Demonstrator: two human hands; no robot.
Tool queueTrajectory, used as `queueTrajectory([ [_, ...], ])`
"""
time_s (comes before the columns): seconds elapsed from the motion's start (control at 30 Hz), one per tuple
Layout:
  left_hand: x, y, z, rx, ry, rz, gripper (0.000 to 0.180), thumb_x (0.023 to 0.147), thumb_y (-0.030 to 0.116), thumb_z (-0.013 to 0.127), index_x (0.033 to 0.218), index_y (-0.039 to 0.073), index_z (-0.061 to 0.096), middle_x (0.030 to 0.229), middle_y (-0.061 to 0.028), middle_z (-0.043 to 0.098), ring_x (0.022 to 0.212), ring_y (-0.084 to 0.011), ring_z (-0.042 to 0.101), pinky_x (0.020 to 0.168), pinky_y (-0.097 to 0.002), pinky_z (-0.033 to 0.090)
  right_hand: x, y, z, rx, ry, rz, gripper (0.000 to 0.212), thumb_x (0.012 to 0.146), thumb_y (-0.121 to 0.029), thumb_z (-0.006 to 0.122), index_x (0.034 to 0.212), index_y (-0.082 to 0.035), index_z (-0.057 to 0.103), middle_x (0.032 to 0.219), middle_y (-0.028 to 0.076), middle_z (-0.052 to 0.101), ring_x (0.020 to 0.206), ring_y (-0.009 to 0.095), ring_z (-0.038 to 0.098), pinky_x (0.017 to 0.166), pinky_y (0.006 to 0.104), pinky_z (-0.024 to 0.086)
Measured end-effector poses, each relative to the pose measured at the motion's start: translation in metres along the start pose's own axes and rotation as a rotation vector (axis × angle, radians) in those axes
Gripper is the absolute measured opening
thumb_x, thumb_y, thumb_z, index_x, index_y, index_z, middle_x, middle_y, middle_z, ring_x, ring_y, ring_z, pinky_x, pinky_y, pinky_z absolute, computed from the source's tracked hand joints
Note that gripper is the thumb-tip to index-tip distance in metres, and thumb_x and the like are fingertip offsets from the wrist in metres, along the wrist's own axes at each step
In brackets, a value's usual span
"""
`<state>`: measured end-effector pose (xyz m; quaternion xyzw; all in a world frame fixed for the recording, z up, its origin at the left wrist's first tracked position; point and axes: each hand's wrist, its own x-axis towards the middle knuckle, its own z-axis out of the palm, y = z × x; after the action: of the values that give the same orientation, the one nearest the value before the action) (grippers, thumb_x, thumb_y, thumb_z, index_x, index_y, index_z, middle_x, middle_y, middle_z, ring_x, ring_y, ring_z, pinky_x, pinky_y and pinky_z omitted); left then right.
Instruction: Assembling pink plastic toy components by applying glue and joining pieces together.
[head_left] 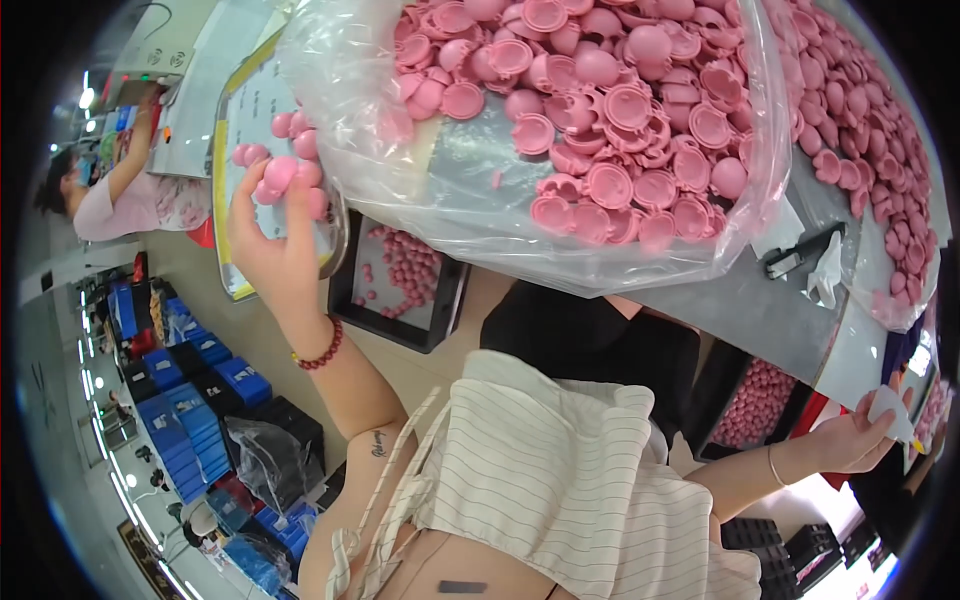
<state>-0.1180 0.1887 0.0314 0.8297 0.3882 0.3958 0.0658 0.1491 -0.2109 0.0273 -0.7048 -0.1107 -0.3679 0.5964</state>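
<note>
My left hand (275, 235) is raised over the tray with the yellow edge, its fingers closed around a small pink ball (281, 173). Several more pink balls (305, 145) cluster just beyond the fingertips; which of them it also holds I cannot tell. Out at the far right, my right hand (862, 438) pinches a white piece (890, 412) that looks like paper or cloth. Between the hands, a clear plastic bag (480, 225) lies spread on the table, heaped with pink round shells (610, 185), many of them open halves.
A second heap of pink shells (870, 130) covers the table's right side. Near it lie a black tool (805, 250) and a crumpled white scrap (826, 270). Black bins of pink balls (400, 270) (755, 405) stand below. A co-worker (120, 195) works at far left, near stacked blue crates (180, 420).
</note>
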Motion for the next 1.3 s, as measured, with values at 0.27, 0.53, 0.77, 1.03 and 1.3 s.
queueTrajectory([
  [0.27, 0.015, -0.024, -0.001, 0.11, 0.037, -0.05, 0.029, 0.077, 0.018, 0.059, 0.099, -0.001, 0.055, 0.101, -0.0137, 0.058, 0.093, -0.0246, 0.054, 0.082, -0.0321, 0.039, -0.009, -0.007, 0.003, 0.04, -0.016, -0.008, 0.037, 0.083, -0.017, 0.047, 0.096, 0.018, 0.049, 0.099, 0.03, 0.054, 0.053, 0.012, 0.045, 0.048, 0.0176, 0.032],
  [0.53, 0.0, 0.089, 0.043, -0.277, -0.39, 0.338, 0.025, 0.068, 0.006, 0.064, 0.093, 0.005, 0.059, 0.092, -0.0097, 0.06, 0.085, -0.0258, 0.056, 0.074, -0.0318, 0.043, -0.036, -0.014, -0.001, 0.245, -0.215, 0.116, 0.05, 0.082, -0.025, 0.048, 0.109, 0.017, 0.041, 0.081, 0.019, 0.056, 0.059, 0.015, 0.044, 0.052, 0.0208, 0.033],
  [0.77, 0.0, 0.102, 0.063, -0.323, -0.373, 0.333, 0.016, 0.071, 0.004, 0.061, 0.086, 0.001, 0.058, 0.09, -0.0111, 0.06, 0.079, -0.0257, 0.057, 0.072, -0.0309, 0.044, -0.045, -0.014, -0.01, 0.297, -0.31, 0.192, 0.049, 0.082, -0.03, 0.047, 0.108, 0.012, 0.043, 0.069, 0.01, 0.047, 0.065, 0.015, 0.041, 0.055, 0.0249, 0.031],
  [1.03, -0.052, 0.176, 0.038, -1.074, -0.845, 0.483, 0.013, 0.066, -0.001, 0.059, 0.078, 0.0, 0.054, 0.079, -0.0152, 0.06, 0.07, -0.0265, 0.059, 0.064, -0.0295, 0.047, -0.075, -0.067, 0.03, 0.798, -0.885, 0.6, 0.039, 0.075, -0.024, 0.053, 0.098, 0.007, 0.048, 0.091, 0.025, 0.055, 0.075, 0.026, 0.058, 0.065, 0.0335, 0.048],
  [1.3, -0.088, 0.186, 0.051, -1.45, -1.044, -0.085, 0.03, 0.081, 0.012, 0.055, 0.105, -0.004, 0.048, 0.109, -0.0208, 0.051, 0.091, -0.0211, 0.054, 0.072, -0.0294, 0.047, -0.086, -0.069, 0.038, 0.812, -0.88, 0.48, 0.031, 0.078, -0.017, 0.051, 0.096, 0.007, 0.048, 0.087, 0.019, 0.058, 0.067, 0.021, 0.057, 0.06, 0.0298, 0.049],
])
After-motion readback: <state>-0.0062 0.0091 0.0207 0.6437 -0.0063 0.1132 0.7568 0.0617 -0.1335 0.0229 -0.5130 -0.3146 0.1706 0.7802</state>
